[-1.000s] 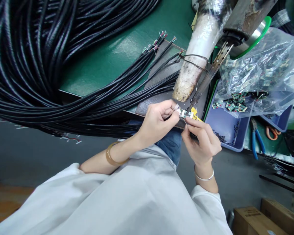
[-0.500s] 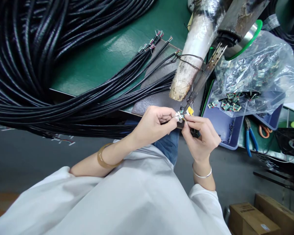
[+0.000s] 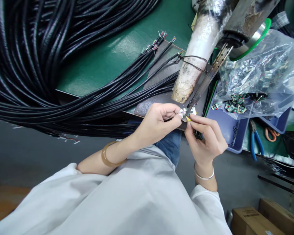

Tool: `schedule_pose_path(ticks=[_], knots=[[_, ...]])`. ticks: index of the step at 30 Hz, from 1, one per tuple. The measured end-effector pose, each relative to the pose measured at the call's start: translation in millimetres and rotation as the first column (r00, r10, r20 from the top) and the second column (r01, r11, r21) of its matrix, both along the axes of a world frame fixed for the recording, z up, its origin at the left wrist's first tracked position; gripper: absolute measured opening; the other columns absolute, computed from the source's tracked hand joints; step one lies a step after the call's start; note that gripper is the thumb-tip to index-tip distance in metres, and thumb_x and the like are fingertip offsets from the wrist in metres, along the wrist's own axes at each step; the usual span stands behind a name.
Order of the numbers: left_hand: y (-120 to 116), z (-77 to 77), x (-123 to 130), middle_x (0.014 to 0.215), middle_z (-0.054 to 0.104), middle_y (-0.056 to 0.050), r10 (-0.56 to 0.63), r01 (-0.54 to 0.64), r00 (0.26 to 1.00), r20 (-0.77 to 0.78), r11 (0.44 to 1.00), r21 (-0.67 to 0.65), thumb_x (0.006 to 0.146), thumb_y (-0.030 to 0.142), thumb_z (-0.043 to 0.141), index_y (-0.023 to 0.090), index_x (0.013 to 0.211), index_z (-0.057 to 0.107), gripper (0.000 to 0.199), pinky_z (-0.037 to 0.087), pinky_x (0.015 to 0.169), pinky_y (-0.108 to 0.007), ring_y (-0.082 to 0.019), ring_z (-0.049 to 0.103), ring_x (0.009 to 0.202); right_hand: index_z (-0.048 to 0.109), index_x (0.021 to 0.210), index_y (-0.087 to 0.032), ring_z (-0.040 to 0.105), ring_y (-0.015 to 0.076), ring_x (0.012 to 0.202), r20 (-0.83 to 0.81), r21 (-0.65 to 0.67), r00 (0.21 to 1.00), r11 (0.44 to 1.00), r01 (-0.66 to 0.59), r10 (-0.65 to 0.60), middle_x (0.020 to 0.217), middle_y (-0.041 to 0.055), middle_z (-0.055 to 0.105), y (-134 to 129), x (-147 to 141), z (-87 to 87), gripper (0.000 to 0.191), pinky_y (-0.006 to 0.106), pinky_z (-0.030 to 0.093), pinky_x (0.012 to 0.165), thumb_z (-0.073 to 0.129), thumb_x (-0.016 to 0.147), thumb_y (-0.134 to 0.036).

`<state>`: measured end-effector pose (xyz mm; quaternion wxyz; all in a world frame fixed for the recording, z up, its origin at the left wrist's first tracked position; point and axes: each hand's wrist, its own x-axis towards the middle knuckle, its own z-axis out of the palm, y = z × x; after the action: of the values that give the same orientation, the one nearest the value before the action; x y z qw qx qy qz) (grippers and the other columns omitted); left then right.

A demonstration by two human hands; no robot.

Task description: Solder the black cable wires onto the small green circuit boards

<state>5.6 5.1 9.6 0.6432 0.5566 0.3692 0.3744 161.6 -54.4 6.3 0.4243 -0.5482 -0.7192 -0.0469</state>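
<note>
My left hand (image 3: 161,120) is closed in a pinch at a small white-and-green piece (image 3: 184,112), whose exact kind is too small to tell. From the right, my right hand (image 3: 207,135) pinches a tiny yellow piece (image 3: 188,119) close beside it. Between the two sets of fingertips comes the tip of a soldering iron (image 3: 208,76), fixed above and pointing down. Whether the tip touches the small piece I cannot tell. Black cables (image 3: 127,93) with stripped coloured wire ends lie to the left of the iron.
A stained white tube (image 3: 188,71) hangs beside the iron. On the right, a plastic bag (image 3: 259,71) of small circuit boards (image 3: 235,103) rests over blue trays (image 3: 217,122). Blue-handled pliers (image 3: 256,140) and orange-handled scissors (image 3: 271,133) lie near the table edge.
The view has shifted slightly. My right fingers have opened out a little from the thumb, and yellow now shows at their tips. My left hand keeps its pinch by the iron tip.
</note>
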Motion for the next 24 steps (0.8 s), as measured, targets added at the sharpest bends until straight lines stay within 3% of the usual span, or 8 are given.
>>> schedule_pose_path(ticks=[10,14,18,24], knots=[[1.8,0.1,-5.9,0.056,0.040,0.006,-0.100,0.100,0.995,0.002,0.995,-0.006,0.085,0.014,0.057,0.013,0.072,0.064,0.015,0.022,0.044,-0.018,-0.004,0.028,0.049,0.064,0.092,-0.023,0.077,0.0157,0.086,0.164,0.054,0.986,0.997,-0.049,0.039,0.103,0.0027,0.079,-9.9,2.6,-3.5,0.024,0.025,0.065,0.075,0.076,0.078,-0.007],[-2.9,-2.5,-5.8,0.057,0.039,0.006,-0.126,0.126,0.992,-0.020,0.992,-0.011,0.085,0.015,0.058,0.013,0.070,0.062,0.015,0.023,0.045,-0.018,-0.005,0.029,0.051,0.063,0.098,-0.025,0.077,0.0173,0.082,-0.073,0.055,0.995,0.996,0.069,-0.065,0.098,0.0011,0.078,-12.2,7.2,-3.4,0.025,0.030,0.065,0.070,0.071,0.082,-0.008],[-8.3,-3.6,-5.8,0.057,0.036,0.006,-0.130,0.132,0.990,-0.050,0.991,0.039,0.084,0.013,0.057,0.013,0.068,0.061,0.016,0.024,0.047,-0.019,-0.005,0.030,0.052,0.061,0.097,-0.024,0.077,0.0190,0.081,-0.335,-0.055,0.931,0.989,0.137,-0.148,0.090,0.0005,0.076,-12.5,7.5,-1.5,0.014,0.034,0.064,0.067,0.067,0.087,-0.015],[-14.2,-3.8,-8.7,0.059,0.044,0.004,-0.147,0.164,0.981,-0.125,0.976,0.140,0.085,0.016,0.057,0.013,0.072,0.065,0.016,0.030,0.050,-0.019,-0.007,0.035,0.056,0.061,0.090,-0.024,0.071,0.0124,0.074,-0.312,-0.195,0.936,0.975,0.106,-0.164,0.080,-0.0030,0.069,-17.1,0.4,-3.1,0.008,0.024,0.059,0.065,0.069,0.089,-0.022]])
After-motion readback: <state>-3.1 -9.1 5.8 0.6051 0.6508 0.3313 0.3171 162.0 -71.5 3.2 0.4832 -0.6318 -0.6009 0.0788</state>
